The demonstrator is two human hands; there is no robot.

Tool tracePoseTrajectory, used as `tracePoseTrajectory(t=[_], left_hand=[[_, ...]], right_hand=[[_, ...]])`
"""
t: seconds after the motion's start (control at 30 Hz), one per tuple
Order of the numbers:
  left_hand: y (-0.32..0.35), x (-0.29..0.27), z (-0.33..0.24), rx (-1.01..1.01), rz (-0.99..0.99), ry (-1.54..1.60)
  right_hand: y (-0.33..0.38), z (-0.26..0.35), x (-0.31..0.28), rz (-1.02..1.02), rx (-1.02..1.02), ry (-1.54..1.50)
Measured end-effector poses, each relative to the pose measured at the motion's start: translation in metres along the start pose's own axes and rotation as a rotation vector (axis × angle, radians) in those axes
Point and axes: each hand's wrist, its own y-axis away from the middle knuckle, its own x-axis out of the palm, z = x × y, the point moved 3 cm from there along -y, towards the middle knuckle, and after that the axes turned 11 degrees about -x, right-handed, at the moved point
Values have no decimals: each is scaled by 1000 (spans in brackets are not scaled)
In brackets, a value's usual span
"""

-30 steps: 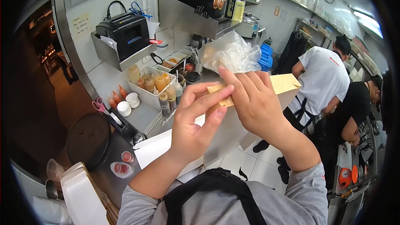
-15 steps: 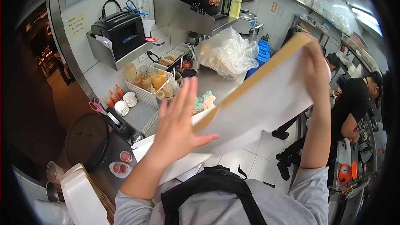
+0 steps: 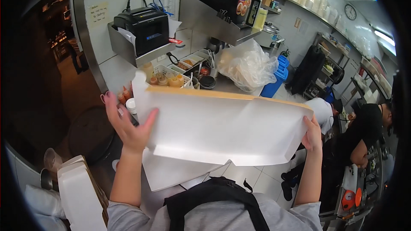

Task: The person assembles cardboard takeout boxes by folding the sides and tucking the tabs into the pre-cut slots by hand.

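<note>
A long white cardboard piece point(image 3: 222, 128) with folded flaps and a brown upper edge is held up in front of me, like part of an unfolded box. My right hand point(image 3: 312, 132) grips its right end, thumb on the white face and fingers behind. At the left end, my left hand point(image 3: 132, 130) is open with fingers spread; its thumb overlaps the white face, though contact is unclear. Under the raised piece, another white cardboard sheet point(image 3: 171, 173) lies at the counter's near edge.
Folded white cardboard boxes point(image 3: 77, 192) stand at lower left. Behind the raised piece are a basket of sauce bottles point(image 3: 173, 79), white lids point(image 3: 131, 105) and a plastic bag point(image 3: 248, 64). A black printer point(image 3: 143, 30) hangs on the wall. A co-worker in black point(image 3: 364, 132) bends at the right.
The cardboard has swung from a steep tilt to nearly level, its right end coming down with my right hand. My left hand has moved left to its other end. The view has shifted.
</note>
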Motion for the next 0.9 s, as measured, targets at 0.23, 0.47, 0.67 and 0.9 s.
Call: tracePoseTrajectory(t=[0.23, 0.47, 0.67, 0.9], left_hand=[[-14, 38, 18, -1114, 969, 855], [-7, 62, -43, -1007, 1254, 968], [0, 64, -71, -875, 1183, 963], [-7, 59, -58, -907, 1187, 983]], right_hand=[[0, -92, -75, -4, -114, 845], [25, 31, 201, 490, -950, 1014], [19, 4, 236, 826, -660, 833], [23, 2, 250, 937, -750, 935]])
